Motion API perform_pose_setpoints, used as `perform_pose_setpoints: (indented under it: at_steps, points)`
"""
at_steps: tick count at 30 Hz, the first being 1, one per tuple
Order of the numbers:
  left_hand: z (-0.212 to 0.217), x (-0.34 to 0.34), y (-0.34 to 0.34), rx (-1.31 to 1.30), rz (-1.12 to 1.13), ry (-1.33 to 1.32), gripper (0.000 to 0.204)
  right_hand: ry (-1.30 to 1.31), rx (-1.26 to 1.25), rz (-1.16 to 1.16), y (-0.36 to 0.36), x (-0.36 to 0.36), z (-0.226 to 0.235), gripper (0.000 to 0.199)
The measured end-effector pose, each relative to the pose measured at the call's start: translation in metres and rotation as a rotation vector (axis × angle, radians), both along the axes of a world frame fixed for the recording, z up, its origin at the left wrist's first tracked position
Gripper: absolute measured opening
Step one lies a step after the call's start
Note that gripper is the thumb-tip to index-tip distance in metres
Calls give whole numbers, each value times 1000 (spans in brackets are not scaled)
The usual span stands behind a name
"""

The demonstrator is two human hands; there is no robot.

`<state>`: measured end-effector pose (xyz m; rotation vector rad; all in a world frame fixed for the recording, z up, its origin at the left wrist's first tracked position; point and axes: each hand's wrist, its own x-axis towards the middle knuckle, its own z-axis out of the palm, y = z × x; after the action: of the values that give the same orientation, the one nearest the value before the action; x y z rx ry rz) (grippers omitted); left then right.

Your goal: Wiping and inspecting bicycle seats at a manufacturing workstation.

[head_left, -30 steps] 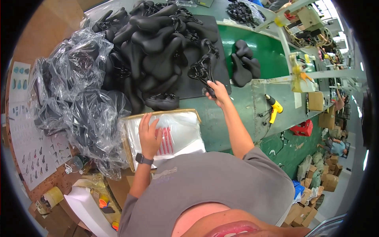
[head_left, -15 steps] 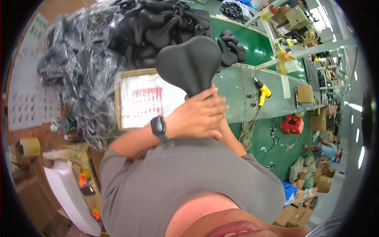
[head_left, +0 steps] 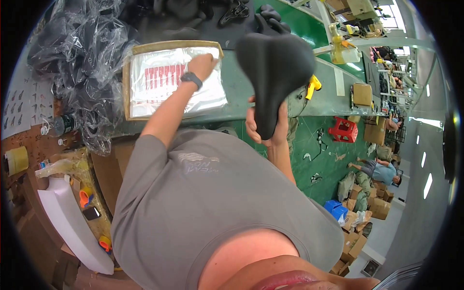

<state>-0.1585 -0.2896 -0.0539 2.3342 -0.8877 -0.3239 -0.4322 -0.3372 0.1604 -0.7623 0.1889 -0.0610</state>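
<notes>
In my right hand point(head_left: 267, 126) I hold a black bicycle saddle point(head_left: 278, 67) by its narrow nose, the wide end pointing away from me and the smooth top showing. My left hand point(head_left: 203, 66), with a dark watch on the wrist, is reached out over a shallow cardboard box point(head_left: 126, 92). Its fingers are closed at the upper right of a stack of clear plastic bags point(head_left: 162, 94) with red print, pinching the top bag; the fingertips are partly hidden. The stack spills over the box's right side.
Plastic-wrapped saddles point(head_left: 92, 63) heap at the left; bare black saddles point(head_left: 183, 19) lie at the back. A yellow heat gun point(head_left: 313, 87) rests on the green bench point(head_left: 333, 104). A red stool point(head_left: 343, 129) stands on the floor, and a person point(head_left: 384, 172) is farther off at right.
My hands have parted: the left went from the saddle to the bags in the box, while the right carried the saddle rightward. The view has shifted too.
</notes>
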Motion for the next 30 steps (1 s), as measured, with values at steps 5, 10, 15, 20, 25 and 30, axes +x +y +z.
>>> perform_pose_setpoints:
  at_steps: [5, 10, 15, 20, 25, 30]
  points:
    - [-65, -63, 25, -35, 14, -262, 30, 286, -746, -638, -12, -44, -54, 56]
    - [-79, -63, 25, -116, 66, -307, 24, 771, -111, -414, -4, -94, -98, 41]
    - [-70, -66, 25, -119, 28, -323, 22, 902, -174, -472, 16, -107, -127, 44]
    - [-90, -65, 37, -182, -2, -315, 17, 867, -337, -422, 17, -84, -115, 42]
    - [-68, -69, 43, -216, -32, -334, 10, 786, -457, -381, 11, -65, -126, 39]
    - [-71, -61, 39, -319, -105, -159, 11, 751, -477, -437, 0, -57, -136, 43]
